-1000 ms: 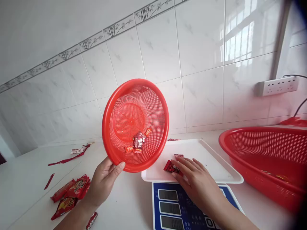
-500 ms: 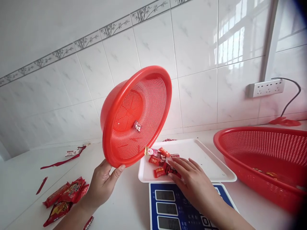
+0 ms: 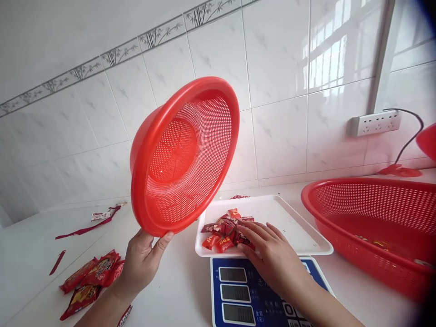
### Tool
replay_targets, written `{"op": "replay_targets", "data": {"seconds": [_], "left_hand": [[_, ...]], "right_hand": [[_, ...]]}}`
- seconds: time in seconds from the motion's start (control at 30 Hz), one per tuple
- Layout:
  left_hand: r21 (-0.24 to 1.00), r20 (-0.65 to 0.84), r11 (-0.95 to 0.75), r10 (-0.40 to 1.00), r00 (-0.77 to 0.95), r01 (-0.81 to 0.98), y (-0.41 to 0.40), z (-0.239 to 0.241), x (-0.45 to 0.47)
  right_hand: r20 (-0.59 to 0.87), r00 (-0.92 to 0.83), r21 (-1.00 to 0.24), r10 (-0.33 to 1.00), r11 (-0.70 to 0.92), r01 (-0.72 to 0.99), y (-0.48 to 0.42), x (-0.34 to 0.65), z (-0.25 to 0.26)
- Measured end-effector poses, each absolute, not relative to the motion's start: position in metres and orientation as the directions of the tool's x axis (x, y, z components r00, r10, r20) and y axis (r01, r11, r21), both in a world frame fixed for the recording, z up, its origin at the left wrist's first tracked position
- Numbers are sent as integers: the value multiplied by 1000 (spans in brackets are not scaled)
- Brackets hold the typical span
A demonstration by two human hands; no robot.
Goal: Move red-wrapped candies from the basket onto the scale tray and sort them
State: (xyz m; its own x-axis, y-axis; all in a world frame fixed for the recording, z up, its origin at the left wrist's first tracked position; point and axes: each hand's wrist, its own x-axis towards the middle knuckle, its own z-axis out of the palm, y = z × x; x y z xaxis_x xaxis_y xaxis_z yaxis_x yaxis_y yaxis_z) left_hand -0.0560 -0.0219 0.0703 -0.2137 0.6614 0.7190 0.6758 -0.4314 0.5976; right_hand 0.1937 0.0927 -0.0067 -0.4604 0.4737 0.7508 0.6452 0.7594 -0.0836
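Observation:
My left hand [image 3: 145,256] grips the lower rim of a round red plastic colander [image 3: 184,154], which is tilted on its side with its mouth facing right. No sweets show inside it. Several small wrapped sweets [image 3: 223,229] lie in a pile at the left end of the white tray [image 3: 289,227] of a scale. My right hand [image 3: 272,254] rests over the right side of this pile, fingers stretched out and touching the wrappers; its fingertips partly cover them. Below the tray is the scale's blue panel [image 3: 252,290] with grey displays.
A larger red basket [image 3: 361,218] with a few wrapped pieces stands at right. Red snack packets [image 3: 93,277] and torn red wrapper strips [image 3: 90,230] lie on the left of the white counter. A power strip [image 3: 376,122] is fixed on the tiled wall behind.
The last sweet in the colander has dropped out onto the pile. The colander has moved up and left in my left hand. My right hand stays by the pile.

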Motion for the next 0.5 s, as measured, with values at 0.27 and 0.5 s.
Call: {"op": "replay_targets", "data": {"seconds": [0.27, 0.5], "left_hand": [[773, 634, -492, 606, -480, 401, -29, 66, -63], [848, 377, -530, 604, -702, -1, -48, 56, -83]], "right_hand": [[741, -476, -75, 474, 762, 643, 91, 195, -4], [735, -489, -50, 471, 756, 653, 89, 194, -4]]}}
